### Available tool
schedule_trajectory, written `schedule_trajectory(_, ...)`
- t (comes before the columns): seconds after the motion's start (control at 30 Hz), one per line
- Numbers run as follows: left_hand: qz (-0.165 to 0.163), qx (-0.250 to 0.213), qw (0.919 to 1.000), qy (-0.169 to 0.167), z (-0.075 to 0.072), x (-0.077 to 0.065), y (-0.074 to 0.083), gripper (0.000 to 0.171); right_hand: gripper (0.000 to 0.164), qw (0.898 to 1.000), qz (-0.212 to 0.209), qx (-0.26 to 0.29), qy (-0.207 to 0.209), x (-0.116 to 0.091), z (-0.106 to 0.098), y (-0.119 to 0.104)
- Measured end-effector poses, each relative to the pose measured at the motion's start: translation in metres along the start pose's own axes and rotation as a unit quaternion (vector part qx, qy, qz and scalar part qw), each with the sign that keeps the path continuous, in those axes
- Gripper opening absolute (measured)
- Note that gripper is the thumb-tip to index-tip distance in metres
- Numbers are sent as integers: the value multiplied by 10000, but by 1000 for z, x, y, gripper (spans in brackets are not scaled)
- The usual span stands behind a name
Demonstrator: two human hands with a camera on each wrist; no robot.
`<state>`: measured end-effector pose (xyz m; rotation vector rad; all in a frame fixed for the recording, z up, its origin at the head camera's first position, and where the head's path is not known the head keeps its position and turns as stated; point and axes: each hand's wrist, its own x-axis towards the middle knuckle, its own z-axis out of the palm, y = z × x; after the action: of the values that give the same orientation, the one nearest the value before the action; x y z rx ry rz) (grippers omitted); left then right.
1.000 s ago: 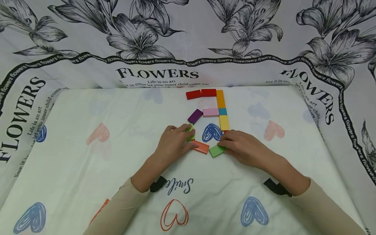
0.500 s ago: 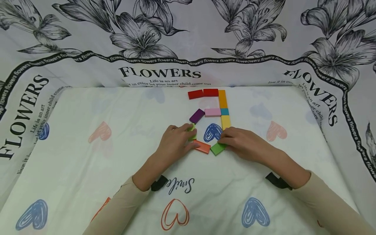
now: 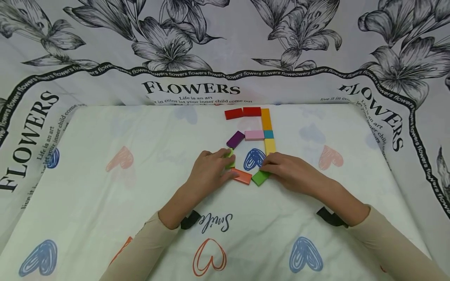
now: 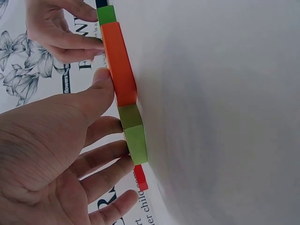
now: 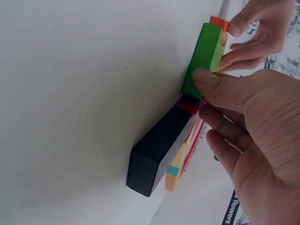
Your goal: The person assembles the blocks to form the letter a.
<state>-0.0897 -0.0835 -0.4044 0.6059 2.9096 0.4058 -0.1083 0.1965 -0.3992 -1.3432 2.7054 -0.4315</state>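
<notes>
In the head view my left hand [image 3: 209, 168] rests over the left of a ring of wooden blocks. Its thumb touches the orange block [image 3: 241, 176] and its loose fingers touch the lime-green block [image 4: 136, 140]. My right hand [image 3: 290, 171] is at the ring's right, thumb against the green block [image 5: 205, 58] and index finger on its other side. A black block [image 5: 154, 140] and a bit of red block [image 5: 188, 104] show beside that hand in the right wrist view; the hand hides them in the head view.
Purple [image 3: 235, 139], pink [image 3: 254, 135], blue [image 3: 268, 134] and yellow [image 3: 270, 146] blocks continue the ring. Above stand an orange-yellow block [image 3: 266, 119] and two red blocks [image 3: 242, 112]. A patterned cloth [image 3: 158, 183] lies beneath everything.
My right hand has shifted slightly up and inward over the ring's right side, covering the bit of red that showed a second ago. The left hand stays on its blocks.
</notes>
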Motion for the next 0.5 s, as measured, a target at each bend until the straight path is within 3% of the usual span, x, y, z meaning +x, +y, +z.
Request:
schedule_trajectory(0.3, 65, -4, 10000, 5, 4, -2, -1, 53, 36, 9999, 75, 122, 84, -2, 2, -4)
schedule_trajectory(0.5, 289, 124, 9992, 235, 4, -6, 1, 48, 37, 9975, 482, 354, 388, -3, -12, -3)
